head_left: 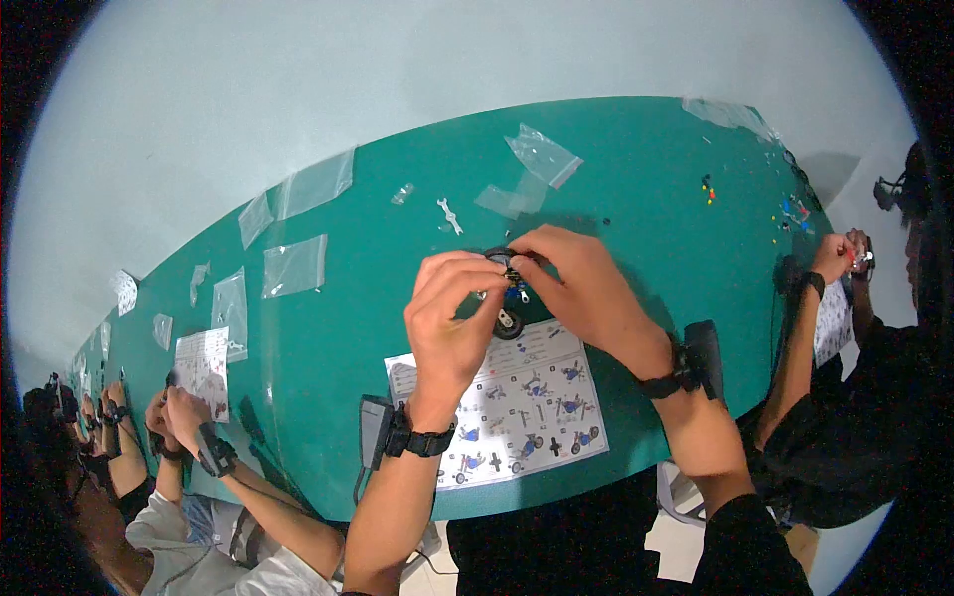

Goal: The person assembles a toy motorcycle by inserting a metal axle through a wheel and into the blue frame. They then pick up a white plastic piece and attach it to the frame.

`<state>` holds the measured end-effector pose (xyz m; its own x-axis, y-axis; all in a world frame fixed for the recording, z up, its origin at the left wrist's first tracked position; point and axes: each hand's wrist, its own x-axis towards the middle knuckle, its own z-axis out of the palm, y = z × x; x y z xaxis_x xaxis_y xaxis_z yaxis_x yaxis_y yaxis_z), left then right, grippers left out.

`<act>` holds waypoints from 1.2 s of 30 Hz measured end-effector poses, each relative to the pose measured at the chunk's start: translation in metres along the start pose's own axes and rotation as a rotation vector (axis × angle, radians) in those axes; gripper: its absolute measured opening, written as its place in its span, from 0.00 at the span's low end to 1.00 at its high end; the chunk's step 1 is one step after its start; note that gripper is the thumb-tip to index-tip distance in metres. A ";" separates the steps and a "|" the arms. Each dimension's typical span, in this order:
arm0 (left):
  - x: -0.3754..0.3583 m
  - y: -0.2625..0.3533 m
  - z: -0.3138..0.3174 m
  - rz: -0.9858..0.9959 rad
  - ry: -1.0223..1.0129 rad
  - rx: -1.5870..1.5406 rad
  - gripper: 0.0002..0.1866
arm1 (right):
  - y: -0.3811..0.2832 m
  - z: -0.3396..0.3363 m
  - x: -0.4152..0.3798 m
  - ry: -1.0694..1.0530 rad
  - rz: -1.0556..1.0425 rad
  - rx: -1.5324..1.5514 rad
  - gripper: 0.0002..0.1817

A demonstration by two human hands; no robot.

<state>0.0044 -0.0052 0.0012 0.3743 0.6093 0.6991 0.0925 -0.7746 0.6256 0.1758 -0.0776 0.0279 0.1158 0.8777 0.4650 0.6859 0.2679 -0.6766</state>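
Both my hands are raised over the green table, fingertips closed on a small toy motorcycle point(509, 324) with black wheels and blue and silver parts. My left hand point(449, 308) pinches it from the left, and my right hand point(576, 278) grips it at the upper right side. One wheel sticks out below my fingers; much of the rest is hidden behind them. Beneath lies a printed instruction sheet point(517, 417) with pictures of motorcycle builds. A small white wrench point(450, 216) lies beyond my left hand.
Clear plastic bags point(544, 156) lie along the green table point(368, 328), several toward the left. Small coloured parts point(709, 190) are scattered at the right. A person's hands point(840, 256) hold something red at right; another person's hands point(179, 417) work over a sheet point(204, 368) at left.
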 end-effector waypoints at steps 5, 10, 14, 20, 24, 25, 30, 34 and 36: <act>0.000 -0.001 0.001 -0.020 0.000 -0.033 0.10 | 0.000 -0.002 0.001 -0.029 0.036 0.017 0.10; 0.000 -0.001 0.002 -0.106 0.018 -0.090 0.09 | -0.003 0.000 0.001 0.009 0.053 0.020 0.10; -0.001 -0.005 0.002 -0.110 0.000 -0.107 0.09 | -0.001 0.006 -0.001 0.058 0.078 0.011 0.09; -0.002 -0.004 0.004 -0.192 0.006 -0.173 0.10 | -0.005 0.007 -0.001 0.090 0.100 0.029 0.08; -0.003 -0.006 0.005 -0.226 0.030 -0.217 0.10 | -0.004 0.007 -0.001 0.082 0.050 0.038 0.09; -0.003 -0.007 0.005 -0.234 0.038 -0.230 0.09 | -0.004 0.007 -0.001 0.077 0.049 0.032 0.08; -0.005 -0.012 0.006 -0.313 0.037 -0.372 0.11 | -0.004 0.003 0.000 0.066 -0.031 -0.001 0.08; -0.001 -0.006 0.009 -0.543 0.037 -0.607 0.15 | 0.001 0.001 0.000 0.034 -0.020 0.053 0.08; -0.004 -0.010 0.006 -0.610 -0.032 -0.611 0.19 | 0.003 0.003 0.001 0.042 -0.021 0.073 0.09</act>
<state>0.0076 -0.0004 -0.0098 0.4474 0.8769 0.1757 -0.2233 -0.0807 0.9714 0.1762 -0.0750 0.0244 0.1333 0.8543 0.5023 0.6348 0.3156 -0.7053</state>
